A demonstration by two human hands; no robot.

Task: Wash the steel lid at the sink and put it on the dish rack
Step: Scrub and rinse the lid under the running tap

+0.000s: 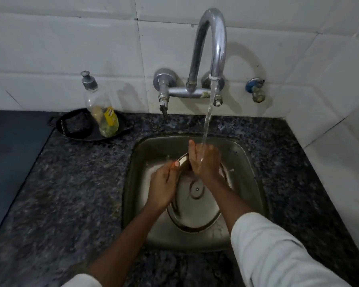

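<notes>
Sleeves [278,251] near spray; left hand [164,187] pinches lid [195,204] rim, right hand [204,160] open, empty under water [208,117]: wet lid may slip.

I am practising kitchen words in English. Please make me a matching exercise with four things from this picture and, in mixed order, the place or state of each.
Things:
1. steel lid
2. tap
3. soap bottle
4. right hand

Places or states:
A. stands in a black pan on the counter
B. under the falling water
C. lies in the sink
D. running, fixed to the tiled wall

Pairs: 1-C, 2-D, 3-A, 4-B
</notes>
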